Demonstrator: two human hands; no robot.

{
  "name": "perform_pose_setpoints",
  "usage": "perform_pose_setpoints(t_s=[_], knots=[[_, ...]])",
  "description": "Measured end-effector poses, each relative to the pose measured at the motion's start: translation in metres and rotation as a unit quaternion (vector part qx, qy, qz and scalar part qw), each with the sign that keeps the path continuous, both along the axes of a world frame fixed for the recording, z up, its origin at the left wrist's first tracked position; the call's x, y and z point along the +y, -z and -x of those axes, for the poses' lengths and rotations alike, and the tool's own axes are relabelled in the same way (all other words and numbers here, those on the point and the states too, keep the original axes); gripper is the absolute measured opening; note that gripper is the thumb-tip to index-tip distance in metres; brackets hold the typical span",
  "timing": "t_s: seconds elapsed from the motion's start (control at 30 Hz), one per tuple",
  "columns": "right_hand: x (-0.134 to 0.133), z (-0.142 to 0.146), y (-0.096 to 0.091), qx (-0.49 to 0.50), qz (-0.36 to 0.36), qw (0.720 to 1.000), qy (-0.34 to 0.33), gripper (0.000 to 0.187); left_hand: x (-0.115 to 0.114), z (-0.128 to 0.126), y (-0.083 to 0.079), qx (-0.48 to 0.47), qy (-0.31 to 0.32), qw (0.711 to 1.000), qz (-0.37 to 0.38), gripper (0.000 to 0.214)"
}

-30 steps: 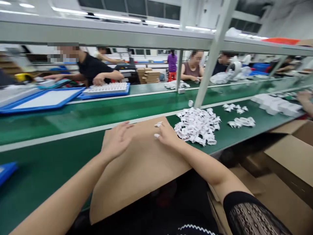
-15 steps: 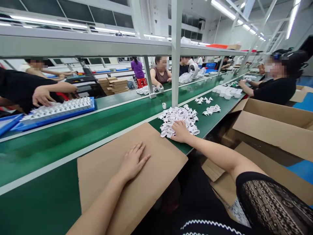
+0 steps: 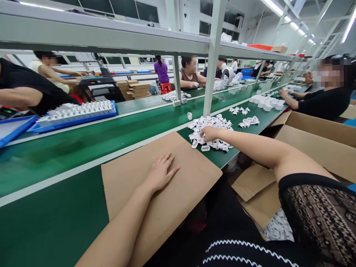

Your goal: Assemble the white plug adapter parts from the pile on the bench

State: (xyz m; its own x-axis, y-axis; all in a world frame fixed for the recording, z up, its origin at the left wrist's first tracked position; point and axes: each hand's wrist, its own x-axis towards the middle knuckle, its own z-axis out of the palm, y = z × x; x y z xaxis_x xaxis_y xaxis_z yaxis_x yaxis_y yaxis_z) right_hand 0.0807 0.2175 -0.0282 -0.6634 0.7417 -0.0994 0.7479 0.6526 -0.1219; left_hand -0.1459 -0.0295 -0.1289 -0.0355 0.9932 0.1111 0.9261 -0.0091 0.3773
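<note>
Widest of all is the long green bench (image 3: 69, 148), running off to the far right, with people seated along both sides. At the right, below the bench edge, an open cardboard box (image 3: 319, 148) gapes with its flaps thrown back. It sits low and close to the person's right side, probably so it is within easy reach.

Next down in size is the flat cardboard sheet (image 3: 191, 178). It lies on the bench right in front of the person, and its near corner juts over the edge. The left hand (image 3: 161, 173) is spread flat on it, palm down and fingers apart, gripping nothing. It looks to be pinning the sheet so that it cannot slide.

Across the belt, a blue tray (image 3: 83, 119) holds neat rows of white pieces in front of another worker.

Now the pile of small white plastic parts (image 3: 219, 124), heaped just beside the sheet's far right corner and at the foot of a grey post (image 3: 213, 74). The right hand (image 3: 209, 132) is stretched well away from the left and lands on the near side of that pile, fingers curled down among the pieces. Whether it has one pinched, I cannot tell.

Smallest, one lone white part (image 3: 189, 115) stands apart behind the pile.
</note>
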Motion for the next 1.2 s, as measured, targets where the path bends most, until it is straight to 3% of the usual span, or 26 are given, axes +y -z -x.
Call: perform_pose_setpoints(t_s=[0.17,0.37,0.53,0.7,0.9,1.07,1.2], knots=[[0.022,0.036,-0.013,-0.011,-0.017,0.999,0.027,0.036,0.001,-0.001,-0.001,0.005,0.006,1.0,-0.013,0.072],[0.031,0.083,0.009,-0.023,-0.022,0.997,0.067,0.04,0.001,0.001,0.002,-0.001,0.011,0.999,-0.031,0.07],[0.035,0.093,0.023,-0.015,-0.03,0.996,0.078,0.037,0.002,0.002,0.002,-0.01,0.008,1.0,-0.026,0.07],[0.031,0.097,0.013,0.041,-0.052,0.997,0.038,0.033,0.001,0.001,0.001,-0.016,0.01,0.999,-0.028,0.069],[-0.021,0.117,0.014,0.142,-0.049,0.985,-0.086,0.036,0.004,0.005,0.006,-0.049,-0.012,0.995,-0.082,0.052],[-0.082,0.114,0.039,0.232,-0.042,0.956,-0.177,0.043,0.008,0.022,0.013,-0.159,-0.147,0.963,-0.158,0.036],[-0.102,0.106,0.055,0.328,0.089,0.914,-0.221,0.026,0.009,0.033,0.016,-0.193,-0.2,0.946,-0.168,0.039]])
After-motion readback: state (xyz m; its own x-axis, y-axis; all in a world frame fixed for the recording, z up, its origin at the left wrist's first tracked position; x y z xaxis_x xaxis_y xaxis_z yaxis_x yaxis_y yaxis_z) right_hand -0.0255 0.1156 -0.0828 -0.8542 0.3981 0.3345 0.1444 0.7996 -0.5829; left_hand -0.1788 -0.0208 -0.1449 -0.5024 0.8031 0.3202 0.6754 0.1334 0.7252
